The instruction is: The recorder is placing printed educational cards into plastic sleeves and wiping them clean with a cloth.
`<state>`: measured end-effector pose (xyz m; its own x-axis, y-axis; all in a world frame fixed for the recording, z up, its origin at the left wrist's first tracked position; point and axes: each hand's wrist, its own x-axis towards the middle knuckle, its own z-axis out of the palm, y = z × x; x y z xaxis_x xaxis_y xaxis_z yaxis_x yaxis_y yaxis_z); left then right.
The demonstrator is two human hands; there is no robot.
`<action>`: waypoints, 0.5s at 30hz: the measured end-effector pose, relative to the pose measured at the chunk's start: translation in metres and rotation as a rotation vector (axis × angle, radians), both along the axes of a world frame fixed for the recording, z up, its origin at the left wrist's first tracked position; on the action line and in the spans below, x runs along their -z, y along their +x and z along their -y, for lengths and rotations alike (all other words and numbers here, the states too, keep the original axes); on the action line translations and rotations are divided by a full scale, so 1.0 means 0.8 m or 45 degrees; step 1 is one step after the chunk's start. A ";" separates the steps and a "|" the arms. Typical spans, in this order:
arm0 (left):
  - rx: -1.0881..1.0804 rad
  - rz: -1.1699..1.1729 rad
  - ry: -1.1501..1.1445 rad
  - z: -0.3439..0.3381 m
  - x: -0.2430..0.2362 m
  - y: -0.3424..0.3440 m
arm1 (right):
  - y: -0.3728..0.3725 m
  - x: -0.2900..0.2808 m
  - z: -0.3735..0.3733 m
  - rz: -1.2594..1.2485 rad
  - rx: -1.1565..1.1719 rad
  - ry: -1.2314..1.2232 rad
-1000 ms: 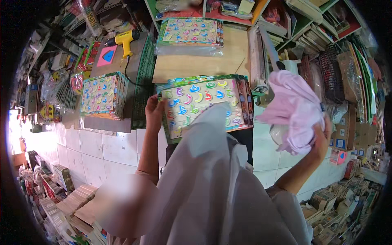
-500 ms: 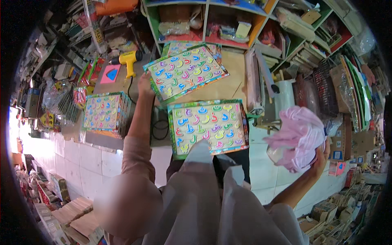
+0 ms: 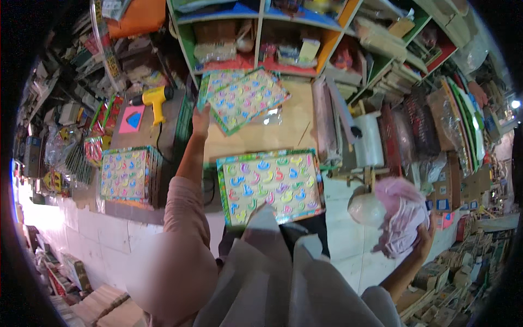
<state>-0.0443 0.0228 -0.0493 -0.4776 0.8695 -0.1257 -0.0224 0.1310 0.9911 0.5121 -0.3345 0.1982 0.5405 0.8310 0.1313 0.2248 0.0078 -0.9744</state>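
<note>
My left hand (image 3: 201, 117) reaches forward, closed on the edge of a tilted alphabet puzzle board (image 3: 248, 98) with colourful letters, which lies askew over a similar stack (image 3: 215, 79) at the back of the wooden table (image 3: 267, 143). In front of me, near my lap, rests another stack of these bright-bordered boards (image 3: 269, 188). Off to the right, my right hand (image 3: 425, 237) grips a crumpled pale pink cloth (image 3: 399, 218) beside a whitish rounded object (image 3: 365, 210).
A yellow heat gun (image 3: 158, 101) with a cord lies on a dark board at left, near a pink card (image 3: 131, 119) and another puzzle stack (image 3: 125, 174). Cubby shelves (image 3: 256, 43) stand behind; rolls and sheets (image 3: 332, 125) crowd the right side; piles line both floor edges.
My left hand has moved a board from the front stack up and forward onto the back stack. My right hand and the pink cloth sit lower in view as the camera has shifted.
</note>
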 end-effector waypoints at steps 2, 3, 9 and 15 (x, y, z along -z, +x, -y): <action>-0.024 -0.231 -0.067 0.078 0.000 0.005 | -0.008 0.022 -0.029 -0.226 -0.222 -0.075; 0.258 -0.021 0.036 0.129 0.000 0.006 | -0.015 0.030 -0.049 -0.403 -0.450 -0.040; 0.782 0.773 -0.181 0.377 -0.042 0.039 | -0.206 0.074 -0.116 -0.499 -0.880 -0.079; 0.664 0.251 -0.238 0.420 -0.071 0.059 | -0.433 0.155 -0.096 1.282 -1.357 0.233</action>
<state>0.0025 -0.3129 0.0071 0.0552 0.9380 -0.3422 -0.0894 0.3460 0.9340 0.1657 -0.2579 0.0740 -0.6812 0.6993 0.2167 0.5998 0.7028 -0.3826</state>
